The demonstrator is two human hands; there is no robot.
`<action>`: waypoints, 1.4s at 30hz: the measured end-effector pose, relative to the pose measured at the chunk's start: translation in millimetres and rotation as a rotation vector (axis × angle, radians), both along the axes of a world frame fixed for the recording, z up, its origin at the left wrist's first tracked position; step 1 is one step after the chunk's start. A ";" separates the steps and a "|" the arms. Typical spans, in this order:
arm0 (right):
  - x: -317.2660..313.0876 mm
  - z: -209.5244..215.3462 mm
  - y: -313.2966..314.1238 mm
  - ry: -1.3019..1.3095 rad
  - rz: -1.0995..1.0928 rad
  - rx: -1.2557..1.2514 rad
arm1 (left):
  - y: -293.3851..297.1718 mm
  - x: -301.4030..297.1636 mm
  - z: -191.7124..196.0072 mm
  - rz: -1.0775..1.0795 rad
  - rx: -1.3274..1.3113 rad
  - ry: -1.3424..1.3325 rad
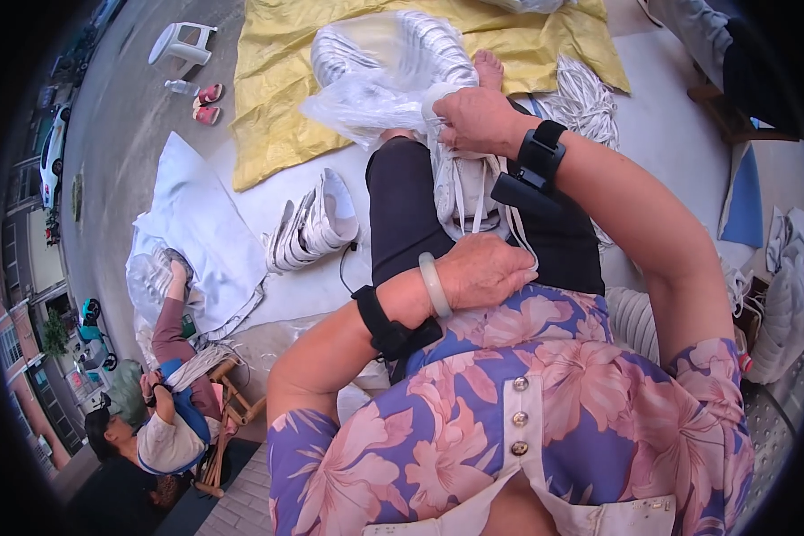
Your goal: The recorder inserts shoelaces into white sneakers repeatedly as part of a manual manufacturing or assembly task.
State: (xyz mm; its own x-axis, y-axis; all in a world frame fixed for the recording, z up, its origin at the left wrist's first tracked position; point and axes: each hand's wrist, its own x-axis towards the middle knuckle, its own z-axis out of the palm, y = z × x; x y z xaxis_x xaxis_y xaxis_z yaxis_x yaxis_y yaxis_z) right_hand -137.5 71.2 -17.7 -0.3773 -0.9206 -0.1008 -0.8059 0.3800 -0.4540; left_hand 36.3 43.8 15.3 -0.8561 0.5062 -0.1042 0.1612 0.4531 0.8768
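Observation:
Between my knees lies a white shoe upper [461, 183] with white laces through its eyelets. My left hand [487, 271], a pale bangle at its wrist, is closed in a pinch on a white shoelace [523, 234] near my lap. At the far end of the upper, my right hand [478, 121] has its fingers closed on its white edge; whether a lace is also in them I cannot tell. Just beyond, a clear plastic bag [366, 103] partly covers a curved row of nested white uppers [438, 45].
A bundle of white laces [585, 103] lies right of my foot on a yellow sheet [277, 107]. Nested uppers [313, 223] stand to the left on white cloth. Further left, a co-worker [170, 420] sits on a wooden chair [237, 402]. A white stool [183, 45] stands far left.

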 end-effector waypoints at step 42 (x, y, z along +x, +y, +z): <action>-4.1 -21.5 41.4 0.199 0.142 -0.095 | 5.7 -5.2 3.6 0.020 0.012 -0.062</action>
State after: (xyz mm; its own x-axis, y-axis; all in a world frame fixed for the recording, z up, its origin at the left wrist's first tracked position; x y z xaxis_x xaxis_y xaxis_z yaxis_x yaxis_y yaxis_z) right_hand -141.6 112.6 -39.3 -0.2470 -0.9676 0.0519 -0.9251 0.2196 -0.3098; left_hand 31.1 49.4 18.8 -0.8582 0.4906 -0.1511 0.0975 0.4448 0.8903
